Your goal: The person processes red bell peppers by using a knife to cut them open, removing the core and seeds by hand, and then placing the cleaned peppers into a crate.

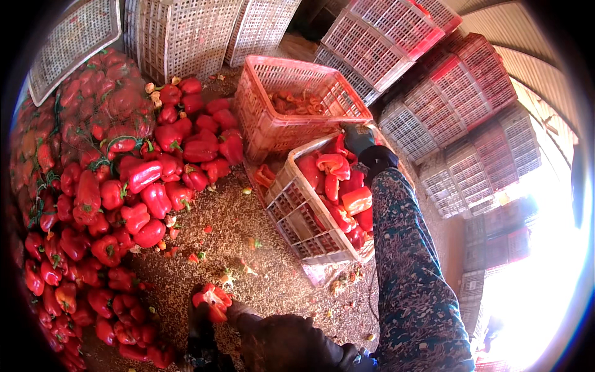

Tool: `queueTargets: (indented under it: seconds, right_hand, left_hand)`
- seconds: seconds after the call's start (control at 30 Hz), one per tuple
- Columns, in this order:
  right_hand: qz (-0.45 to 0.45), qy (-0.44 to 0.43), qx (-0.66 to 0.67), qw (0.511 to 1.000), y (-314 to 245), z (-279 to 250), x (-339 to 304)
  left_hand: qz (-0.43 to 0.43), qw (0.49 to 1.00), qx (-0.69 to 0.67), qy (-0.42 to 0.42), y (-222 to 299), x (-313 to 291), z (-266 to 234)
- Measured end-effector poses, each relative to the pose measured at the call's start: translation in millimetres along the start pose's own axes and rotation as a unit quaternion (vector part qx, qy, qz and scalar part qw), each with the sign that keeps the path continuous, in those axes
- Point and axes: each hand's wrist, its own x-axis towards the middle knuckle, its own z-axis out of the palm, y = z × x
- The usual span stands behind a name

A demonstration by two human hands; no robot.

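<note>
A cut-open red bell pepper (214, 301), its pale inside showing, is in my left hand (199, 315) low in the picture. That hand is dark and partly in shadow. My right arm, in a patterned sleeve, reaches out to the far corner of a pale plastic crate (296, 218). There my gloved right hand (359, 139) is beside the rim, above cut red pepper pieces (338, 180) that fill the crate. Its fingers are too dark and too far off to make out, so whether it holds anything is unclear.
A large heap of whole red peppers (139, 177), partly in netting, lies to the left. Behind the pale crate stands a reddish crate (263, 127) with some pieces inside. Stacked crates (427, 105) rise behind. Seeds and scraps cover the floor (229, 217). Bright light floods the right.
</note>
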Motion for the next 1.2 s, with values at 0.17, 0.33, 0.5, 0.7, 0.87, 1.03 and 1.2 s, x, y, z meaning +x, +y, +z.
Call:
queueTargets:
  seconds: [0.17,0.33,0.5,0.7,0.87,1.03,1.2]
  right_hand:
    - [-0.067,0.068,-0.045,0.994,22,19,-9]
    - [-0.026,-0.069,-0.081,0.994,3,-5,-26]
    - [0.068,-0.089,-0.098,0.989,1,-14,-64]
    - [0.154,0.016,0.377,0.913,-43,-62,-33]
    - [-0.013,-0.101,0.250,0.963,-46,-56,-56]
    - [0.143,-0.320,0.460,0.816,-71,-107,-81]
    - [0.141,-0.263,0.569,0.766,-125,-107,-131]
  left_hand:
    - [-0.005,1.000,-0.002,0.002,-2,-1,-2]
    - [0.001,1.000,-0.005,0.003,0,-2,-7]
    - [0.001,1.000,-0.010,-0.023,-2,-10,-7]
    - [0.016,1.000,-0.005,-0.016,5,-10,-10]
    - [0.008,0.999,-0.009,-0.030,-3,-4,-2]
    - [0.020,1.000,0.008,-0.020,4,-7,-9]
    - [0.025,0.999,0.030,-0.020,8,-9,-7]
